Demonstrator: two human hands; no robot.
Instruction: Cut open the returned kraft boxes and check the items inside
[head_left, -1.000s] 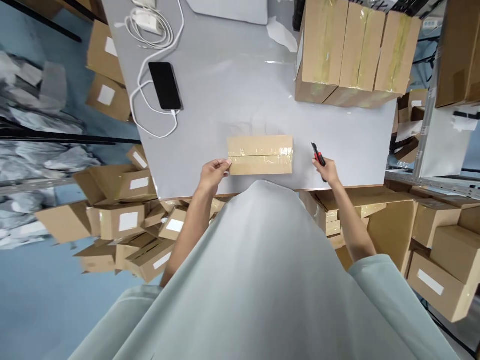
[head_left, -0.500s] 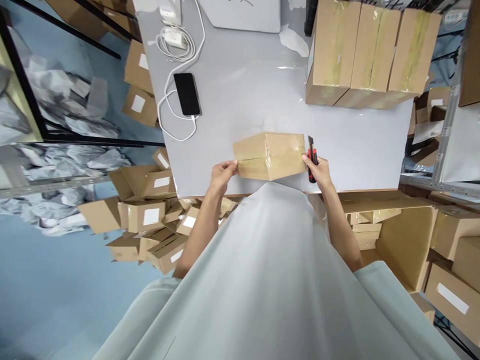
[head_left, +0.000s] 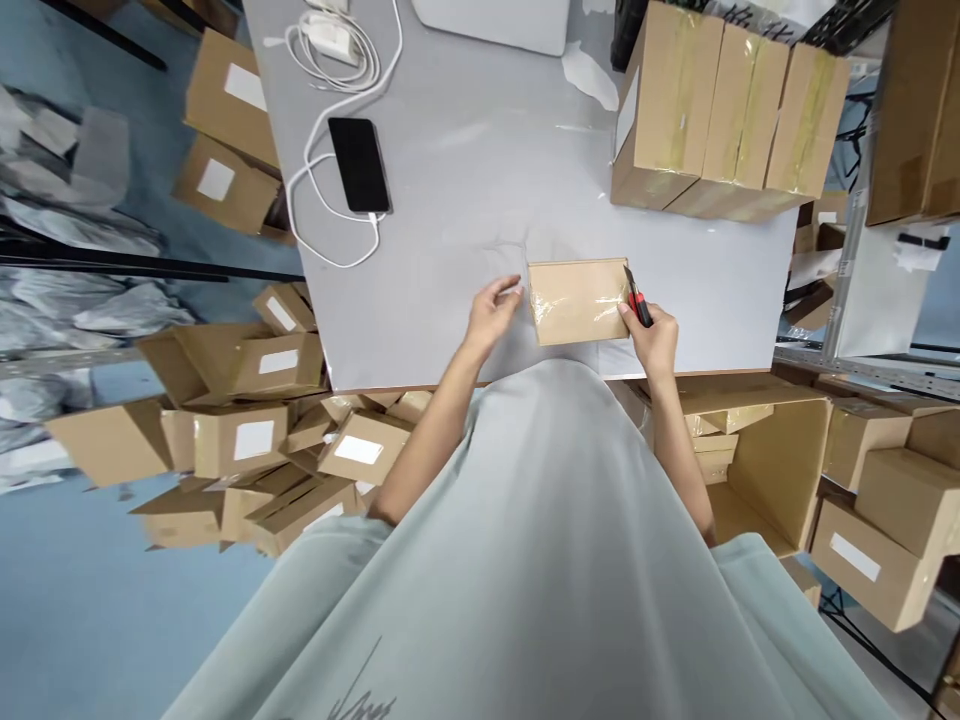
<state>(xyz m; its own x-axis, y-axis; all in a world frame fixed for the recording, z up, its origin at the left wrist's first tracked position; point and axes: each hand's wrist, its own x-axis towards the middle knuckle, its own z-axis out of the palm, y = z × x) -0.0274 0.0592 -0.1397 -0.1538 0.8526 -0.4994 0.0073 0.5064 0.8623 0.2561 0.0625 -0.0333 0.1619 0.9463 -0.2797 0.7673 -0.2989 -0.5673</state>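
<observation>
A small brown cardboard box (head_left: 576, 302) with glossy clear tape lies near the front edge of the white table. My left hand (head_left: 493, 312) is just left of the box, its fingers apart and holding nothing. At the box's right end, my right hand (head_left: 652, 338) grips a red and black utility knife (head_left: 638, 303). The blade points up and slightly left, close to the box's upper right corner. My right thumb rests against the box's right end.
Three taped cartons (head_left: 720, 110) stand at the table's back right. A black phone (head_left: 360, 165) on a white cable lies at the left. Cardboard boxes (head_left: 262, 440) are heaped below left. A large open carton (head_left: 772, 470) holding smaller boxes sits below right.
The box has turned from an edge-on pose to show one flat face. My left hand has let go of its left end. My right hand still has the knife, now tilted left.
</observation>
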